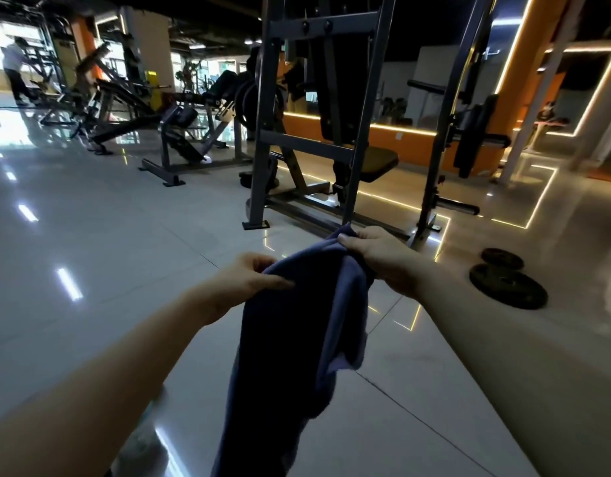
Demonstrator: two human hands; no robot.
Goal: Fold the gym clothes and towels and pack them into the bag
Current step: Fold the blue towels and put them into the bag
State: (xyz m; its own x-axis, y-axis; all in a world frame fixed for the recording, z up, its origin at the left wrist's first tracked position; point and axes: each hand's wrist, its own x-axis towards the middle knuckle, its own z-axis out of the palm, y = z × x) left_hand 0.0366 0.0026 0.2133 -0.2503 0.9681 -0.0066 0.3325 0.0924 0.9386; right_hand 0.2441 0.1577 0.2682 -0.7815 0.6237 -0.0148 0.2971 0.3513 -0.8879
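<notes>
**Aloft and unfolded: blue cloth hangs between my two hands**

On a gym floor, I hold the blue cloth up in front of me; its top edge runs between my hands and its length drops past the bottom of the view, so I cannot tell whether the lower end clears the glossy tiles. My left hand pinches one end of that edge, thumb laid flat on top, fingers curled beneath the fabric; my right hand pinches the other end, thumb pressed over the hem, the remaining fingers bunched round a gather of cloth. Whether this is a towel or a garment I cannot say; the bag is nowhere in view.

The edge between my hands is gathered, not taut, and one side of the cloth is doubled over on itself; a fold made from here would, I judge, come out crooked. Both holds are pinches at the top only; a sharp shake to straighten things could pull an end free and drop the cloth. The hanging tail may drag on the floor; two weight plates lie close on my right and a machine frame stands ahead; with the cloth hiding my feet, a step toward the bag could catch either.
</notes>
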